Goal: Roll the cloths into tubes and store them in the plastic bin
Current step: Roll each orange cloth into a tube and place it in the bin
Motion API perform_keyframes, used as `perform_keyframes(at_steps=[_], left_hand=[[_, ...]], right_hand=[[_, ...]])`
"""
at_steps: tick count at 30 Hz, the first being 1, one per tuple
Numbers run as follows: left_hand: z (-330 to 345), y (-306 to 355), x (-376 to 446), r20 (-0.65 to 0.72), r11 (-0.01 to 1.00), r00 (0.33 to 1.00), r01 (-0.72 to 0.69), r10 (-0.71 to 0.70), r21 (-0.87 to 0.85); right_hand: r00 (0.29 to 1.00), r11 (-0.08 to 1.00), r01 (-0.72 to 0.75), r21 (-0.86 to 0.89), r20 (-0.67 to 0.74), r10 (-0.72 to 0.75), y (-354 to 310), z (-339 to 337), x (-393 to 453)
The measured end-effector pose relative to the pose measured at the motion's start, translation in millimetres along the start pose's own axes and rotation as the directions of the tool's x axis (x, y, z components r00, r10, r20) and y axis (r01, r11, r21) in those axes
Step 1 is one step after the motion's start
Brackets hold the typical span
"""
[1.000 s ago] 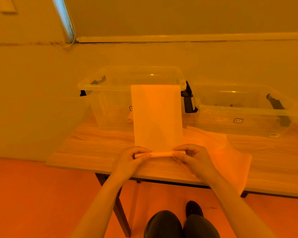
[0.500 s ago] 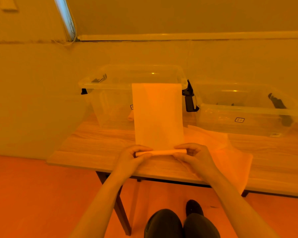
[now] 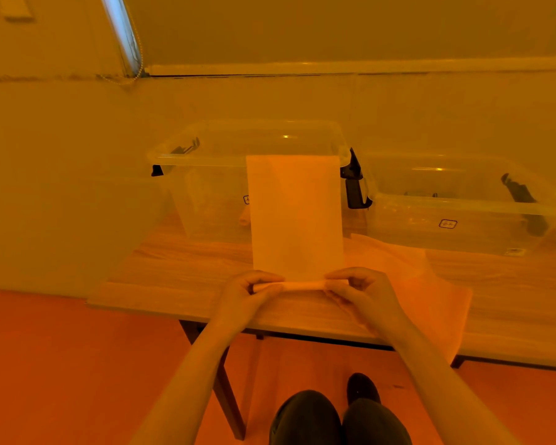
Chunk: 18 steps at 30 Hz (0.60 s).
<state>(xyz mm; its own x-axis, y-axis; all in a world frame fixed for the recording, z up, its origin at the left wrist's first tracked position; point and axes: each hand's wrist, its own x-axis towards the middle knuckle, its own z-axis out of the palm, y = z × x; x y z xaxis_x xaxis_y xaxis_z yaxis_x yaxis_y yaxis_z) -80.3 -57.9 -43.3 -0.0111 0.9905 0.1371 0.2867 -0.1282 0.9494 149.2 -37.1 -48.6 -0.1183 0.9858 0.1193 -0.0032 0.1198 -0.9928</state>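
Here, a wooden table (image 3: 180, 277) carries two clear plastic bins, one (image 3: 206, 175) straight ahead and another (image 3: 463, 216) to its right. A flat cloth (image 3: 296, 216) runs from the near bin's front rim down to the table, its near end rolled into a thin tube. The left hand (image 3: 247, 297) and right hand (image 3: 363, 293) pinch that roll's ends, fingers curled closed around it. Another cloth (image 3: 430, 284) lies beneath, draping off the table's edge.

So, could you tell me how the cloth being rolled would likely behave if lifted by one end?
Probably floppy: the cloth lies flat and curls tightly between the left hand and right hand. Likely light, as it looks thin. The started roll may unwind if released.
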Motion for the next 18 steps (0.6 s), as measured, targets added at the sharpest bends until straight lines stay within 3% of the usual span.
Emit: perform_keyframes(at_steps=[5,14,18], left_hand=[[1.0,-1.0,0.6,-0.013,1.0,1.0,0.01,-0.01,-0.009],[-0.7,-0.8,-0.2,0.016,1.0,1.0,-0.013,0.013,-0.001],[0.8,-3.0,2.0,0.004,0.999,1.0,-0.001,0.001,-0.046]], right_hand=[[1.0,0.995,0.018,-0.095,0.004,-0.018,-2.4,-1.4,-1.6],[1.0,1.0,-0.022,0.008,-0.004,0.022,-0.6,0.4,0.0],[1.0,0.995,0.013,-0.1,0.017,-0.011,-2.3,-0.9,-1.2]])
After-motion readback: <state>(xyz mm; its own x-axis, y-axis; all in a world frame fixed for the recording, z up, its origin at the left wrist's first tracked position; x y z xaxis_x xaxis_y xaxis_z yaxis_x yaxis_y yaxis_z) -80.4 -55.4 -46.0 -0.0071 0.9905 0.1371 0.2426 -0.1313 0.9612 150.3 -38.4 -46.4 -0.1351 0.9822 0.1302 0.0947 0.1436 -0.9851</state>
